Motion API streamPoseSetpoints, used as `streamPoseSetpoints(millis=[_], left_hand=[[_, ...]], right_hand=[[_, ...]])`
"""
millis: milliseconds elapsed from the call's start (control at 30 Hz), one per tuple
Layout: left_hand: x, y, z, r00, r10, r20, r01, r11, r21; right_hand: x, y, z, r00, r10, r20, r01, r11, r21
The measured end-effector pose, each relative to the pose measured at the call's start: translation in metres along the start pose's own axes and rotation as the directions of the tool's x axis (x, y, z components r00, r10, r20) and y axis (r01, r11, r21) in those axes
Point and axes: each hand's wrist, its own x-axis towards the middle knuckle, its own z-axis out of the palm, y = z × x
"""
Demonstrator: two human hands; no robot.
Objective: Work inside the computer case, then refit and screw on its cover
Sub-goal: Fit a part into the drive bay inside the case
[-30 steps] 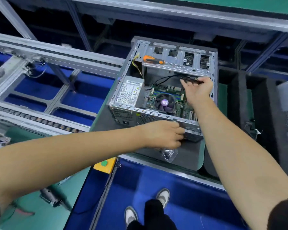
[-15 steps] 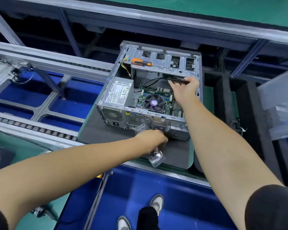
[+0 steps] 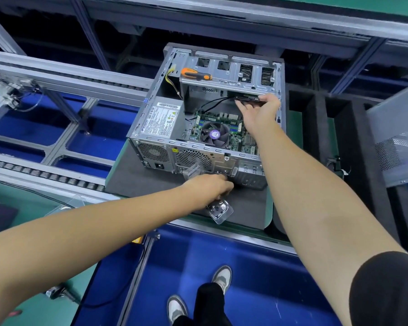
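Case: open grey steel computer case [image 3: 156, 128] lies at twelve o'clock on the dark mat.
Right grip [image 3: 260, 111]: pinching a flat black drive [image 3: 247, 99]; slide it level.
Left grip [image 3: 210, 187]: curled at the rear panel; hold unclear.

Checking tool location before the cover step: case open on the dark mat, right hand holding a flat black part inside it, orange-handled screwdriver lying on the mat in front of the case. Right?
One thing is off. The screwdriver is not on the mat; the head view shows it lying on the drive cage at the far end of the open case. The right hand does hold the flat black part inside.
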Motion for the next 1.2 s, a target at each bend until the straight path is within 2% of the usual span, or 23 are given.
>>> streamPoseSetpoints(millis=[167, 467, 600, 733, 900, 1033, 1200], left_hand=[[-0.006, -0.006, 0.005, 1.0, -0.021, 0.007, 0.021, 0.999, -0.048], [-0.007, -0.007, 0.008, 0.999, -0.028, 0.026, 0.024, 0.989, 0.148], [-0.004, -0.011, 0.011, 0.993, -0.104, 0.057, 0.103, 0.994, 0.029], [-0.003, -0.011, 0.012, 0.991, -0.111, 0.068, 0.11, 0.994, 0.025], [-0.003, -0.013, 0.014, 0.998, -0.031, 0.048, 0.025, 0.992, 0.124], [-0.005, -0.009, 0.013, 0.999, -0.026, 0.043, 0.02, 0.991, 0.134], [-0.01, -0.011, 0.011, 0.998, 0.049, 0.038, -0.054, 0.987, 0.154]], right_hand=[[0.001, -0.001, 0.0, 1.0, -0.002, -0.023, 0.002, 1.0, -0.001], [0.006, -0.001, 0.001, 1.0, 0.002, -0.002, -0.002, 0.999, 0.036], [0.006, -0.001, 0.001, 1.0, 0.001, 0.005, -0.001, 1.0, 0.029], [0.009, 0.0, 0.001, 1.0, -0.001, 0.022, 0.001, 1.0, 0.028], [0.012, 0.0, 0.001, 0.999, 0.004, 0.049, -0.007, 0.999, 0.053], [0.015, 0.0, 0.0, 0.999, 0.007, 0.043, -0.009, 0.999, 0.049], [0.012, 0.001, 0.0, 0.999, 0.001, 0.048, -0.003, 0.999, 0.046]])
